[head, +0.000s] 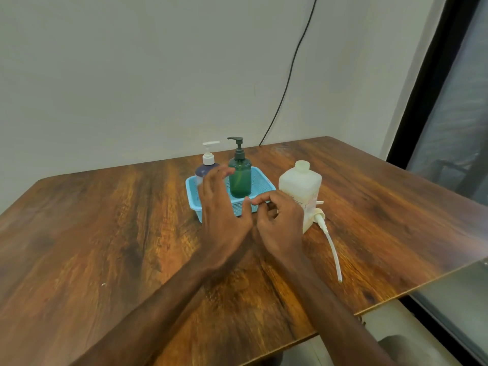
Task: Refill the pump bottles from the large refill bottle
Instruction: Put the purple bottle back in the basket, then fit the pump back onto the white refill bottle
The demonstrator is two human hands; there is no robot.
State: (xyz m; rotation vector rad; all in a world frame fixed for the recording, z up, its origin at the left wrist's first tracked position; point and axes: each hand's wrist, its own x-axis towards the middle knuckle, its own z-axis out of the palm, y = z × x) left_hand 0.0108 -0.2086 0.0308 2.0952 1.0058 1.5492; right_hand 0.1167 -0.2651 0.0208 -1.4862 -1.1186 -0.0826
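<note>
Pump bottles, two of them, stand upright in a light blue mesh basket (260, 184) toward the far middle of the wooden surface (105, 220). I see a purple bottle (204, 171) with a white pump in the basket's left part and a green bottle (239, 180) with a dark pump just right of it. Both pumps are still on their bottles.

The large white refill bottle (301, 188) stands upright on the surface just right of the basket, with its neck uncapped. A white pump head with a long dip tube (330, 241) lies flat at the bottle's near right side. Its head is against the bottle's base and its tube runs toward the near edge.

My left hand (224, 215) is above the basket's near left corner with the fingers spread and straight. The fingertips are in front of the purple bottle and beside the green one, and it grips nothing. I cannot tell if it touches either bottle, as the hand is blurred.

My right hand (281, 225) sits just near of the basket's right corner, close beside the refill bottle. The forefinger points left and the other fingers are loosely curled. I see nothing held in it.

A black cable (290, 70) runs down the pale wall behind the surface, and a dark-framed window (454, 122) is on the right.
</note>
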